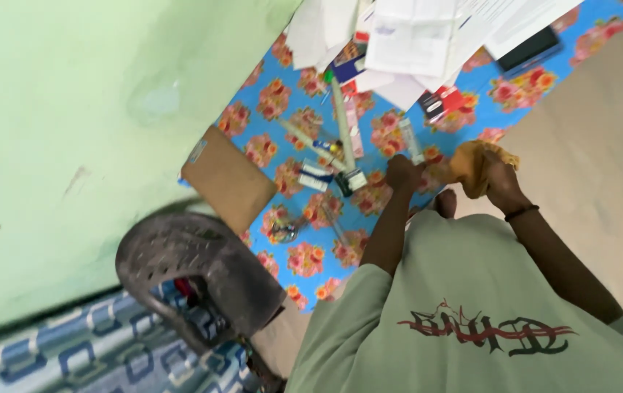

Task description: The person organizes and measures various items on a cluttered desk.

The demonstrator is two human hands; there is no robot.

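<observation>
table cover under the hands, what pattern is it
Bright blue table cover printed with pink and orange flower clusters; the head view shows it.

crumpled orange-yellow cloth [475,166], bunched, over the edge of the blue flowered tabletop; gripped in a hand

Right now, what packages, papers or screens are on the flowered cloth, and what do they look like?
Red and black box: below the papers, rectangular.
White papers: loose pile at the top.
Dark flat device: top right, rectangular, screen dark.
Brown cardboard sheet: left edge, plain.
</observation>
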